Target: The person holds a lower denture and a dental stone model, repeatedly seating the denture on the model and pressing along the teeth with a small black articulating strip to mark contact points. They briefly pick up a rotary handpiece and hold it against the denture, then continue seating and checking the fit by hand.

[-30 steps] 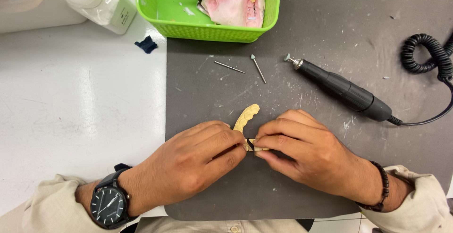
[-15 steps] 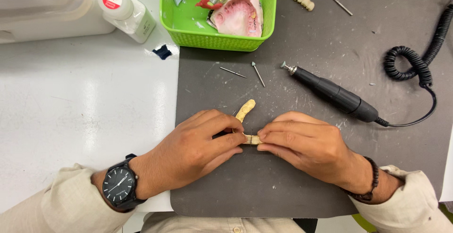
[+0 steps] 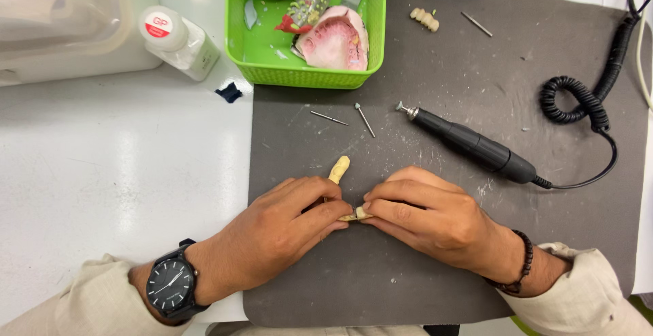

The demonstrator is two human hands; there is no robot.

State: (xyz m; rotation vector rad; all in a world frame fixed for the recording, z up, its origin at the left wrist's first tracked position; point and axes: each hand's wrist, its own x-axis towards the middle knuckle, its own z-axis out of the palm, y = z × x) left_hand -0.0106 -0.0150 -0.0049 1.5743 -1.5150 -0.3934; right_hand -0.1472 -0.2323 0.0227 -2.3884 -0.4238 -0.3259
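Observation:
My left hand (image 3: 289, 224) and my right hand (image 3: 428, 213) meet over a dark grey mat (image 3: 442, 275), fingertips pinched together on a small cream-coloured dental piece (image 3: 355, 215). One curved end of the cream piece (image 3: 339, 169) sticks up past my left fingers. Most of the piece is hidden under my fingers. A black wristwatch (image 3: 171, 286) is on my left wrist and a dark bead bracelet (image 3: 522, 264) on my right.
A black rotary handpiece (image 3: 473, 145) with a coiled cord (image 3: 578, 101) lies right of my hands. Two thin burs (image 3: 347, 118) lie above them. A green basket (image 3: 371, 71) holds a pink dental cast (image 3: 333, 40). A white bottle (image 3: 180, 43) stands at the left.
The view has shifted, so the basket, bottle and handpiece sit lower and further right in the frame. My hands keep the same pinch on the cream piece.

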